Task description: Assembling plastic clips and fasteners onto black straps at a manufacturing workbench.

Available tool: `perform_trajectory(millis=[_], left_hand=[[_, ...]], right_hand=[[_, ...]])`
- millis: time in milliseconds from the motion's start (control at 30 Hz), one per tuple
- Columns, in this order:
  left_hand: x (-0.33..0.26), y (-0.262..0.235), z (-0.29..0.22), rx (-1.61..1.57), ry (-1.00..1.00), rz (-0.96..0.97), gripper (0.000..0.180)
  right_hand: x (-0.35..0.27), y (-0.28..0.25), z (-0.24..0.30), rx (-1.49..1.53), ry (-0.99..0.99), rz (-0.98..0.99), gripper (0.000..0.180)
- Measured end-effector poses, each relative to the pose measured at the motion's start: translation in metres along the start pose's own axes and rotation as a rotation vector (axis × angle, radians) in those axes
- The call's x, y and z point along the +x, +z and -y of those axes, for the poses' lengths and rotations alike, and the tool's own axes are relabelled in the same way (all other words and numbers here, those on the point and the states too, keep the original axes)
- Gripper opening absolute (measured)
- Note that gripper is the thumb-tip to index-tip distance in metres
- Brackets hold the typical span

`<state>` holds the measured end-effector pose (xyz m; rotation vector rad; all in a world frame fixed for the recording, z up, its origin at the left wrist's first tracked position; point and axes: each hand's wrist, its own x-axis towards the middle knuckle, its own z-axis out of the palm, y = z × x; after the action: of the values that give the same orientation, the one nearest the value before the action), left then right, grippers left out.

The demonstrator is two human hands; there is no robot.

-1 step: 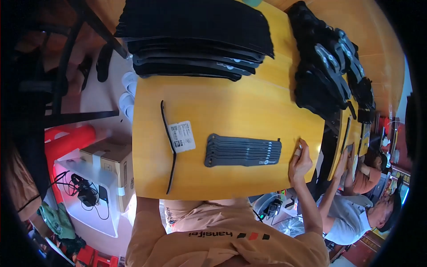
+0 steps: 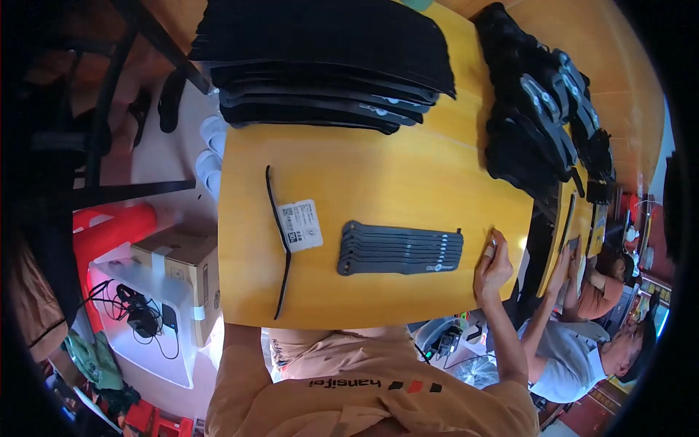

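Observation:
My right hand (image 2: 494, 271) rests at the right side of the yellow table (image 2: 408, 171). Its fingers are loosely bent, one stretched forward, and I see nothing held in them. A small pale band shows on one finger. Nearest to it lies an overlapping row of grey straps (image 2: 400, 249), with holes at their left ends and pale prints at the right. Farther left, a thin black strip (image 2: 271, 193) stands on edge, touching a white printed label (image 2: 301, 224). My left forearm (image 2: 244, 336) passes below the table's front edge, which hides the hand.
A tall stack of black fabric pieces (image 2: 320, 44) covers the far left of the table. Black and grey straps (image 2: 524, 124) are heaped at the far right. Left of the table stand a cardboard box (image 2: 186, 266) and a translucent bin (image 2: 156, 342) with cables. Another person (image 2: 575, 357) sits at right.

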<state>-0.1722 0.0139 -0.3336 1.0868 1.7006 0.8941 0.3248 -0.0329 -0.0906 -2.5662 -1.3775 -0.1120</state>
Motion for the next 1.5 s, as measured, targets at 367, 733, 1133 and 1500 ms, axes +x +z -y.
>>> perform_trajectory(millis=[367,733,1133,1500], left_hand=[[-0.018,0.009,0.004,-0.138,0.072,-0.042,0.031],[0.033,0.02,-0.003,-0.279,0.168,-0.029,0.033],[0.019,0.055,-0.024,-0.416,0.257,-0.067,0.036],[-0.003,0.025,-0.063,-0.502,0.114,-0.298,0.032]], right_hand=[[0.002,0.001,0.006,-0.022,-0.022,-0.027,0.03],[0.003,0.0,0.006,-0.012,-0.036,-0.015,0.03],[0.001,-0.005,0.009,0.01,-0.097,-0.054,0.028],[-0.004,-0.006,0.006,-0.02,-0.147,-0.121,0.024]])
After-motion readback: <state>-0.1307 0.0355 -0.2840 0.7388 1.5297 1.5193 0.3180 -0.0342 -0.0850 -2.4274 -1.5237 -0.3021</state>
